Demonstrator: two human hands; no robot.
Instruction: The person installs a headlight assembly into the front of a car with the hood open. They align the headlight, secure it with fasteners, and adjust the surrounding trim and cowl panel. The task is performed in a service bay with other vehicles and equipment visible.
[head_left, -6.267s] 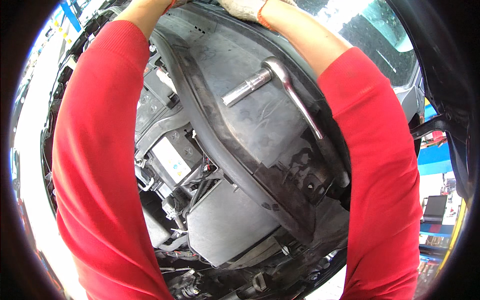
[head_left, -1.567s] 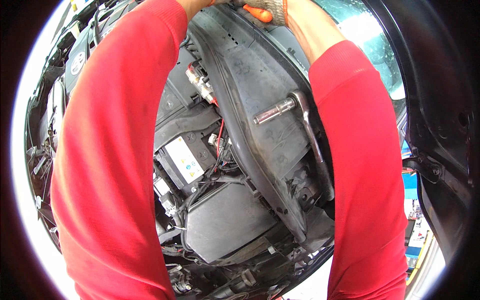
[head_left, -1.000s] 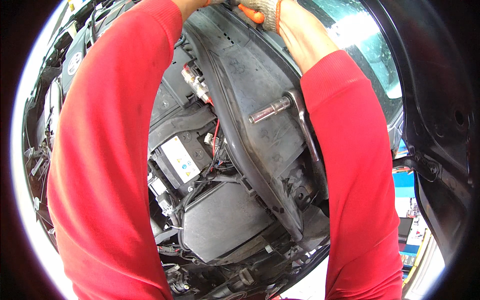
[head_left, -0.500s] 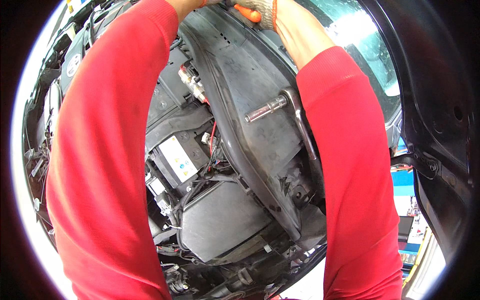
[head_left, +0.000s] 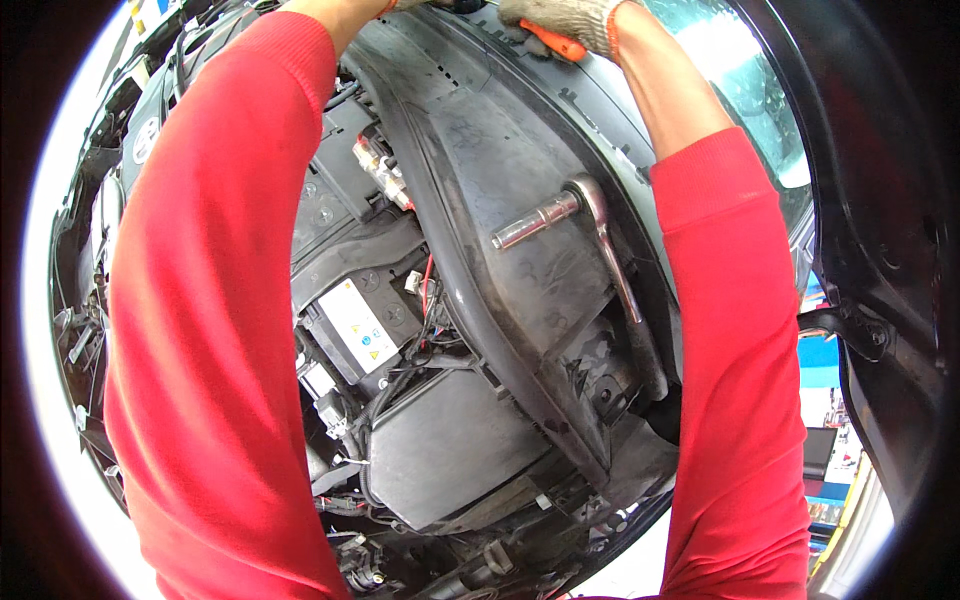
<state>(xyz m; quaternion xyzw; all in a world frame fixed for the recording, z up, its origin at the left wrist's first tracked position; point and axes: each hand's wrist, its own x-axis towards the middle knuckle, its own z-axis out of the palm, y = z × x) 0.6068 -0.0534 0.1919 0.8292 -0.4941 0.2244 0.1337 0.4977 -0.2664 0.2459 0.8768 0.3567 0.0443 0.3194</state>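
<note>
My gloved right hand [head_left: 580, 22] is at the top edge over the car's cowl, closed on an orange-handled tool [head_left: 560, 42]. My gloved left hand [head_left: 400, 6] is mostly cut off at the top edge, near a dark part, and its fingers do not show. Between my red sleeves a ratchet [head_left: 600, 215] with a long chrome socket [head_left: 525, 226] lies on the grey plastic cowl panel [head_left: 530, 300], touched by neither hand.
The engine bay holds a battery with a white label [head_left: 350, 330], wiring with a red lead [head_left: 428, 268], a dark cover [head_left: 450, 450] and a rubber seal [head_left: 465, 300]. The windscreen [head_left: 760, 100] is upper right; a black panel with a hinge [head_left: 860, 330] borders the right.
My right hand and forearm have shifted right since half a second ago, carrying the orange-handled tool. Compared with six seconds ago, that tool shows now and the whole view has shifted.
</note>
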